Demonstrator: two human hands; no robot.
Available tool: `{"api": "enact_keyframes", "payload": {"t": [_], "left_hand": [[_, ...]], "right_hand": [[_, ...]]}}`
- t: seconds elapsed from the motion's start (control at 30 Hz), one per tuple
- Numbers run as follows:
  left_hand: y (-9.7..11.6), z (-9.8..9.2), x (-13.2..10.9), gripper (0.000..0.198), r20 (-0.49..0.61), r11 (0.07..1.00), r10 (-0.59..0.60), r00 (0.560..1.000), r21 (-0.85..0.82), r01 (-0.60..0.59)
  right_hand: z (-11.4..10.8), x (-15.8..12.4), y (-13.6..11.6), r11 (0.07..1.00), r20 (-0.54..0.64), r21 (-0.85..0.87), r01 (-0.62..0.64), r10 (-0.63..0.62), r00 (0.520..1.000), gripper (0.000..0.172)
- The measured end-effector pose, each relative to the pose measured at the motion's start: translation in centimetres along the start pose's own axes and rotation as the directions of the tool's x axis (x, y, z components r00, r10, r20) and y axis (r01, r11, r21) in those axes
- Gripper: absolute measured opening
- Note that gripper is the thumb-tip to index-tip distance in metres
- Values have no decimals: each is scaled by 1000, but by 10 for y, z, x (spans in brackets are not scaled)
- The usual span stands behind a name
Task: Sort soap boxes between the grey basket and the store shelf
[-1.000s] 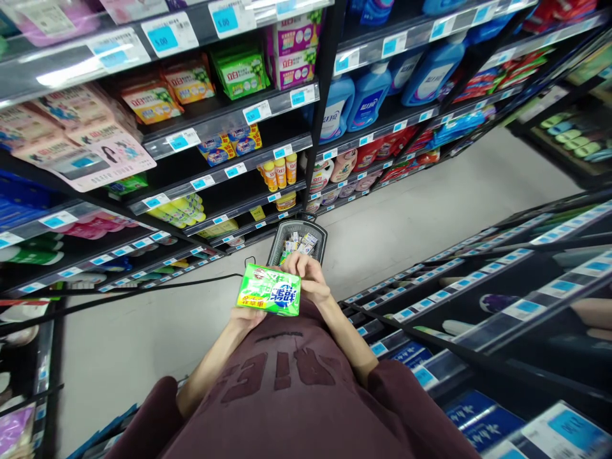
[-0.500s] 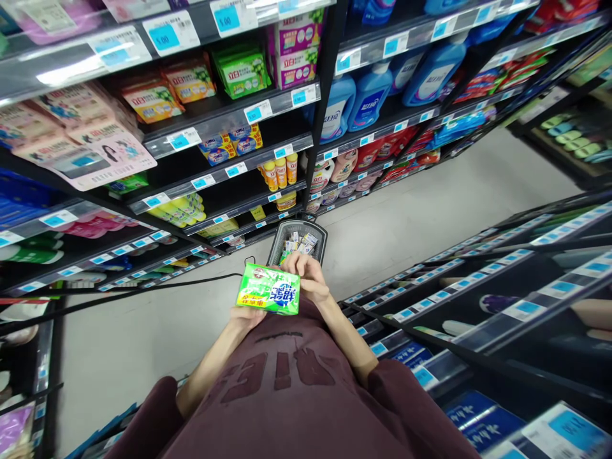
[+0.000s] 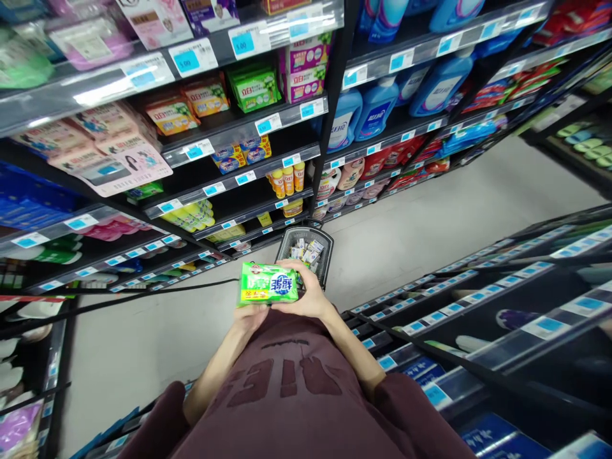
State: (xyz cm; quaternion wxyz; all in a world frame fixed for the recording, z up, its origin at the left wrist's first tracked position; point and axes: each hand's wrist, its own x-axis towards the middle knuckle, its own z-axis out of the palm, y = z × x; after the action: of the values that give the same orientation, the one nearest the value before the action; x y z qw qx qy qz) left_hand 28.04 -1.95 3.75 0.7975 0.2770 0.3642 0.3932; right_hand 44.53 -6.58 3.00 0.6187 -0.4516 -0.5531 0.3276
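Note:
A bright green pack of laundry soap [image 3: 268,285], with blue and white lettering and a yellow strip, is held in front of my waist. My left hand [image 3: 250,313] grips its lower left edge from below, thumb along the front. Around the right end, my right hand [image 3: 310,294] has its fingers over the top and its thumb at the lower edge. The pack's back and the fingertips behind it are hidden. Just beyond the hands, a dark shopping basket [image 3: 329,247] on the floor has several small white boxes [image 3: 310,250] in it.
Shelves [image 3: 268,124] of soap packs stand ahead on the left, with blue detergent bottles [image 3: 377,109] right of them. Another tall shelf unit [image 3: 482,319] runs close along my right. Pale floor [image 3: 421,210] stretches to the right, and a black cord-like line [image 3: 191,284] crosses at left.
My right hand has moved from beside the pack's upper right corner to a grip around its right end. The pack has turned to face the camera more squarely. The view has shifted slightly.

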Motion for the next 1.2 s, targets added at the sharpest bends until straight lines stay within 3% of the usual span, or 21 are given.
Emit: {"api": "enact_keyframes", "payload": {"t": [0.13, 0.27, 0.37, 0.47, 0.57, 0.67, 0.73, 0.87, 0.93, 1.0, 1.1, 1.13, 1.2], "left_hand": [[4, 6, 6, 81, 146, 999, -44, 988, 7, 44], [4, 5, 5, 76, 164, 995, -100, 981, -8, 102], [-1, -3, 5, 75, 159, 993, -101, 982, -47, 110], [-5, -11, 7, 73, 92, 994, -86, 992, -65, 92], [-7, -16, 7, 70, 35, 995, -70, 997, -74, 72], [-6, -18, 4, 77, 17, 995, -62, 998, -80, 63], [-5, -18, 2, 84, 19, 995, -62, 998, -81, 63], [-4, -20, -1, 88, 14, 994, -53, 998, -91, 54], [-2, -18, 0, 83, -28, 994, -58, 998, -92, 56], [3, -14, 2, 74, -96, 995, -84, 992, -64, 78], [16, -5, 6, 60, -150, 986, -115, 982, 102, 131], [21, -2, 8, 57, -131, 970, -109, 985, 204, 134], [30, 2, 11, 55, -59, 886, -74, 996, 455, 93]], "right_hand": [[9, -3, 5, 994, -182, -56, 98, -106, 978, 73], [10, 0, 8, 926, -259, -239, 291, -350, 900, 66], [8, 0, 5, 795, -192, -450, 407, -531, 825, 56], [6, -5, 5, 669, -7, -550, 499, -601, 799, 40], [5, -10, 8, 701, 113, -511, 498, -519, 847, 35], [6, -11, 12, 804, 63, -430, 410, -426, 902, 50], [7, -9, 13, 839, 29, -386, 383, -404, 914, 63], [9, -4, 10, 883, 43, -346, 318, -324, 945, 63], [9, -4, 7, 923, 80, -299, 241, -227, 970, 68], [8, -5, 5, 969, 144, -234, 78, -45, 989, 88], [9, -8, 5, 964, 271, -151, -219, 253, 929, 129], [9, -10, 6, 949, 288, -115, -293, 314, 905, 133], [12, -10, 10, 923, 254, -3, -385, 373, 892, 121]]}}
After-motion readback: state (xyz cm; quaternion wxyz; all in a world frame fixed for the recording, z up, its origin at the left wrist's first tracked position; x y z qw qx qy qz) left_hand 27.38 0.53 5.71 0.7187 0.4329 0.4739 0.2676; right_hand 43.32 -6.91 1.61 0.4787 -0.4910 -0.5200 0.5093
